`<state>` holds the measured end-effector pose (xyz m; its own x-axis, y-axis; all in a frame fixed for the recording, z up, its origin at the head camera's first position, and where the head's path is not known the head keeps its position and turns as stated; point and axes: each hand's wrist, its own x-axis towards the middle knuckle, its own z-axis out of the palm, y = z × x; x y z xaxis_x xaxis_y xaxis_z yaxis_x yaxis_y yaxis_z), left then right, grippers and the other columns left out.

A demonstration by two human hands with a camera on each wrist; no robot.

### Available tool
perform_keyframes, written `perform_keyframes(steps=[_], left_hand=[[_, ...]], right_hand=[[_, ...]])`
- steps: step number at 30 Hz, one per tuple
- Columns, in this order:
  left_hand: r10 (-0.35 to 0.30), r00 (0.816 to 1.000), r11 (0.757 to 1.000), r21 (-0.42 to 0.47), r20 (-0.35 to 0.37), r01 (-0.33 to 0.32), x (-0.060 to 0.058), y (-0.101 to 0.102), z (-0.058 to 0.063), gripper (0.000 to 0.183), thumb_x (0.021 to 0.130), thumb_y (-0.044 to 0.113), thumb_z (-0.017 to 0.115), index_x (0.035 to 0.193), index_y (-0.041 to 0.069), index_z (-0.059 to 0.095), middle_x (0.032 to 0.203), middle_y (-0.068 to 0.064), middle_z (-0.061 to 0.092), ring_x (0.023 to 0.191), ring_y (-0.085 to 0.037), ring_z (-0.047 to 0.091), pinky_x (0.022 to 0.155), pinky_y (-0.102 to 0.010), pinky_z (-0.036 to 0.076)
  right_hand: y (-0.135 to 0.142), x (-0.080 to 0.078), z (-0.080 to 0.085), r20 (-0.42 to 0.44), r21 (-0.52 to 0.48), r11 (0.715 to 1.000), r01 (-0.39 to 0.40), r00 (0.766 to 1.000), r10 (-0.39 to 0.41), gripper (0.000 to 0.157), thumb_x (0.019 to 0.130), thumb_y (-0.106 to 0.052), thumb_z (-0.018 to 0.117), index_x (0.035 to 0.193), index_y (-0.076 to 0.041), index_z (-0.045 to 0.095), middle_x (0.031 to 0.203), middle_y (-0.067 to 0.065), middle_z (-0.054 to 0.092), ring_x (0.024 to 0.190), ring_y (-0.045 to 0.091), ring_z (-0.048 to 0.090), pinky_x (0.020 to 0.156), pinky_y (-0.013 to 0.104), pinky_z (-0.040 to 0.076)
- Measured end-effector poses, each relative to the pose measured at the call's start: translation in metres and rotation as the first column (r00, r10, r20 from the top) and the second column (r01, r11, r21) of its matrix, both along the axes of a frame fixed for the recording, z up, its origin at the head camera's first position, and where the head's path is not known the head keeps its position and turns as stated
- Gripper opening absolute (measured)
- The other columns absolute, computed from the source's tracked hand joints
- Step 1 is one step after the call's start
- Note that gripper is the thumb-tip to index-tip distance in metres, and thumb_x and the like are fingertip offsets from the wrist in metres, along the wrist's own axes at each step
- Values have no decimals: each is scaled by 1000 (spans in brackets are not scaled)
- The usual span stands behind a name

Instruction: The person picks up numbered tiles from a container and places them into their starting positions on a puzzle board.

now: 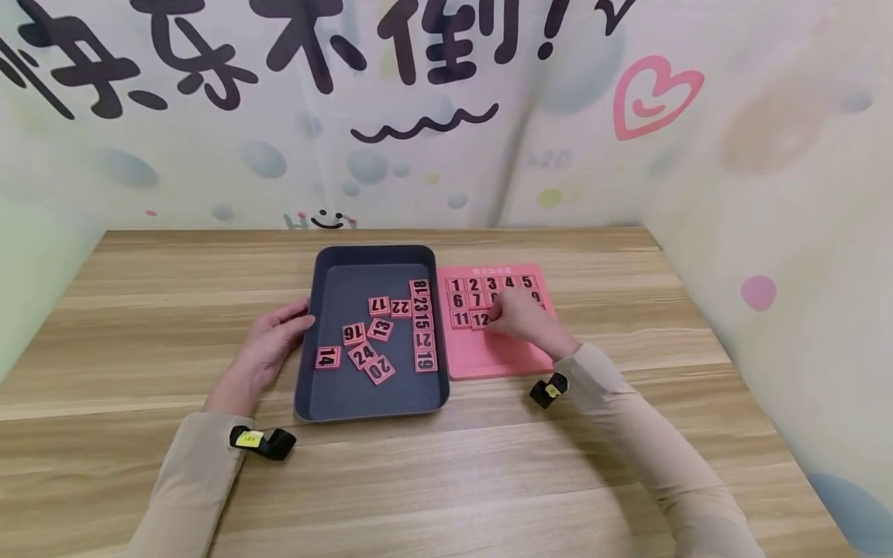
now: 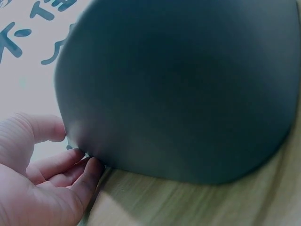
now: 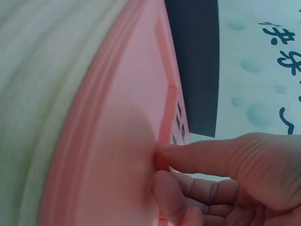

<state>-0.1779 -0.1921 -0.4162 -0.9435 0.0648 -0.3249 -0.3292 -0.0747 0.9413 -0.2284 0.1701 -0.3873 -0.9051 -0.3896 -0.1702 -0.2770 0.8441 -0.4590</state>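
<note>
Pale walls (image 1: 432, 182) are standing behind the workspace and along its right side, carrying soft blue, green and tan spots, while bold black Chinese lettering (image 1: 296, 6) is running across the top, with a wavy line (image 1: 424, 122) below it and a pink heart (image 1: 649, 112) to the right. A light wooden tabletop (image 1: 432, 496) is spreading out in front, its grain running roughly from side to side. Two beige sleeves (image 1: 649, 434) are reaching in from the near edge. A dark grey-blue tray (image 1: 405, 401) is lying near the middle of the tabletop, and a pink number board (image 1: 491, 358) is lying flat just beside it on the right. The left hand (image 1: 270, 347) is resting against the tray's left wall, its fingers relaxed and touching the outside. The right hand (image 1: 525, 319) is leaning over the board, thumb and forefinger apparently pinching the right edge of the tile numbered 12 (image 1: 479, 319), though the hand is hiding part of the contact. That tile is sitting in the third row, just right of 11; 1 to 5 are filling the top row. Inside the tray, the loose number tiles (image 1: 422, 321) are lying face up, five forming a column along the right wall and 14 sitting near the left.
</note>
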Motion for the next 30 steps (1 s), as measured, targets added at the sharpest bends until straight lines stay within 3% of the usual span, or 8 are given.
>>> perform_keyframes(steps=[6,21,28,30], left_hand=[[6,1000,1000,-2,-2,-6,0,0,-1,58,95,6,49,145,-5,22,151,-19,22,135,-20,30,109,-27,27],[12,1000,1000,5,4,-12,-1,1,1,59,95,6,51,145,-5,23,151,-19,22,132,-16,35,109,-26,27],[28,1000,1000,7,2,-28,-2,1,-1,58,94,8,53,144,-5,26,150,-20,24,111,-2,49,99,-18,38],[27,1000,1000,8,6,-27,-2,1,-1,58,94,8,53,145,-4,26,151,-20,24,112,-3,49,101,-19,36]], right_hand=[[0,-3,-3,10,-26,998,51,999,-51,9,76,-7,76,72,1,72,67,6,65,57,11,49,51,20,40],[-1,-5,-4,-10,3,999,33,999,-33,10,78,-8,75,73,0,72,66,6,66,56,11,50,50,20,40],[-2,-5,-3,-3,22,999,32,999,-32,10,78,-9,75,77,1,72,71,9,68,59,14,56,54,22,47],[-1,-5,-3,3,22,999,32,999,-32,10,78,-9,75,77,1,72,71,9,68,59,14,56,53,22,47]])
